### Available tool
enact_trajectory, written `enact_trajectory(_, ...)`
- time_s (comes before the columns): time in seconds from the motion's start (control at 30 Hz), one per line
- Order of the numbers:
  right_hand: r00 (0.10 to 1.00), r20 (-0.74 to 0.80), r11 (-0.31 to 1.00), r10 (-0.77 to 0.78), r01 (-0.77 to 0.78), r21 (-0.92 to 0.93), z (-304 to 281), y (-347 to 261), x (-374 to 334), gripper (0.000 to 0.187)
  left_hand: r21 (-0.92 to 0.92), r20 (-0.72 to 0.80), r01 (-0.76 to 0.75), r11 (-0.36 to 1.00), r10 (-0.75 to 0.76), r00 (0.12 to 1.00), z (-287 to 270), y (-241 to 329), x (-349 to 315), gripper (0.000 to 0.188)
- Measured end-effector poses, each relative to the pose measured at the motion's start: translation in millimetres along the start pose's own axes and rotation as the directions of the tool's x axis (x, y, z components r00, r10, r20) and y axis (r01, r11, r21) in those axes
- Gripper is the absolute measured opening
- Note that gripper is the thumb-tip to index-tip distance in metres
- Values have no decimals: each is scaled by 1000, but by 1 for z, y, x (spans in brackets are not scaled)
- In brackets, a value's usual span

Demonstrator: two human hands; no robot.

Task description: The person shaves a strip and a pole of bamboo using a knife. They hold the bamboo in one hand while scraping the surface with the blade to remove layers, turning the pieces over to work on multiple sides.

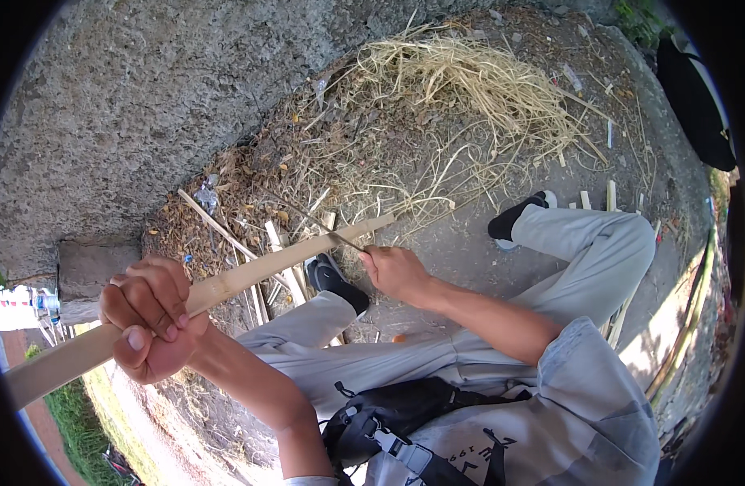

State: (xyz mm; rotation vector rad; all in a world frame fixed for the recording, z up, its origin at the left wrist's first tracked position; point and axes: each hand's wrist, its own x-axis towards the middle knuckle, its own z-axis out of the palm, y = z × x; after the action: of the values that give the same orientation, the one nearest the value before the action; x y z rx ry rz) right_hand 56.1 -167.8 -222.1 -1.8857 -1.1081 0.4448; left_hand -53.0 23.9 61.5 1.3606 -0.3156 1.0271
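Observation:
My left hand (150, 316) is wrapped round a long, flat strip of split bamboo (287, 257), which slants from the lower left up to its free end near the middle of the view. In my right hand (398, 273) is a knife (314, 220) with a long, thin, dark blade; its handle is hidden in my closed fingers. The blade crosses the strip close to the free end and seems to rest against it. Both hands are above my bent legs.
A heap of pale, curly bamboo shavings (478, 85) lies on the ground ahead, beside a rough concrete wall (162, 89). Several split strips (214, 227) are scattered near my shoe (338, 285). Long green poles (688, 316) lie at the right, and a black object (692, 105) is at the far right.

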Motion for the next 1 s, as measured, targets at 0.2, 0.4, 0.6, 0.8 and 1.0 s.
enact_trajectory(0.2, 877, 221, 887, 428, -360, -289, -15, 75, 0, 39, -3, 26, 18, 1000, -18, 999, 8, -2, 8, 23)
enact_trajectory(0.4, 958, 85, 962, 274, -270, -50, 10, 32, 0, 46, -31, 142, 28, 999, -24, 990, 7, -6, 11, 24)
enact_trajectory(0.6, 931, 119, 936, 346, -333, -116, -3, 43, 4, 50, 12, 150, 3, 1000, -5, 989, 13, -4, 10, 25)
enact_trajectory(0.8, 952, 81, 954, 297, -291, -73, 6, 44, -1, 52, -35, 123, 21, 999, -16, 992, 12, -7, 12, 25)
enact_trajectory(1.0, 800, 180, 813, 572, -525, -253, 4, 63, -1, 52, -10, 52, 9, 1000, -9, 999, 6, -4, 9, 23)
